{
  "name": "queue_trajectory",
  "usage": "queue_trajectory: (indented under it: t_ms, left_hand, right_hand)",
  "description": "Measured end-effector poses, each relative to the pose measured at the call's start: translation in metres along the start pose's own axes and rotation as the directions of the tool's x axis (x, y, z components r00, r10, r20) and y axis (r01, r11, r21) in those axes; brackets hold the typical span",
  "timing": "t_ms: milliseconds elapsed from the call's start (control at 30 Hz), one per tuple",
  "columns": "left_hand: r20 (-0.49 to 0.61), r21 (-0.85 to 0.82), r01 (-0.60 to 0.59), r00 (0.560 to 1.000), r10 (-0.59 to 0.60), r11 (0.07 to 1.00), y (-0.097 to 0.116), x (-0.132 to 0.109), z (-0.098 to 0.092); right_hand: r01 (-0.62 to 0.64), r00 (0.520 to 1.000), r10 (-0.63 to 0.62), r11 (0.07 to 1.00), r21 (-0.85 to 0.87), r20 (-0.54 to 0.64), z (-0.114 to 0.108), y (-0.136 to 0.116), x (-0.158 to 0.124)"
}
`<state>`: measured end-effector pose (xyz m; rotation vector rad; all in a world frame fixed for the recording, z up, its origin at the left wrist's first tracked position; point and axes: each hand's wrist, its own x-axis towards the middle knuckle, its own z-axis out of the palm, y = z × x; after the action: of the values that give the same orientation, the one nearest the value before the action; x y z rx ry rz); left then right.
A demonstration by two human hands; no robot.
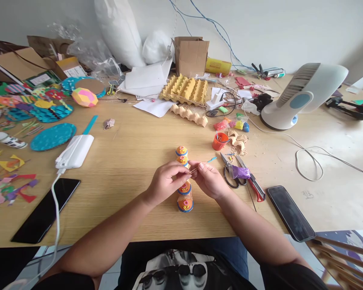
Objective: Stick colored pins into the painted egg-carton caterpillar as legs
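A stack of egg-carton cups (184,197), trimmed in orange and blue with small dots, lies on the wooden table (124,161) in front of me. Both hands hover over its middle. My left hand (166,181) pinches one end of a thin stick, fingers closed. My right hand (210,179) pinches the other end, fingers also closed. The stick runs between the two pinches just above the stack. The stack's top cup (181,152) shows beyond my fingers.
Scissors (230,171) and a red box cutter (255,187) lie right of my hands, a phone (290,212) further right. An orange cup (220,141), egg trays (184,89), a white fan (302,96), a power bank (75,151), a black tablet (46,209) and coloured paper cutouts (51,136) surround them.
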<state>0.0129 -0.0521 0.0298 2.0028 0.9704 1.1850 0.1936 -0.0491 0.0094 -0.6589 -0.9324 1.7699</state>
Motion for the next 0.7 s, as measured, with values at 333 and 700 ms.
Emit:
queue_trajectory:
  t_ms: [333, 700]
  left_hand:
    - [0.066, -0.178, 0.116, 0.992, -0.106, 0.977, 0.004, 0.001, 0.001]
    - [0.185, -0.351, 0.341, 0.938, -0.292, 0.872, -0.006, 0.002, 0.001]
  right_hand:
    - [-0.002, 1.0, 0.002, 1.0, 0.025, -0.001, 0.002, -0.004, 0.0]
    - [0.038, 0.999, -0.038, 0.999, -0.011, -0.006, 0.002, -0.003, 0.001]
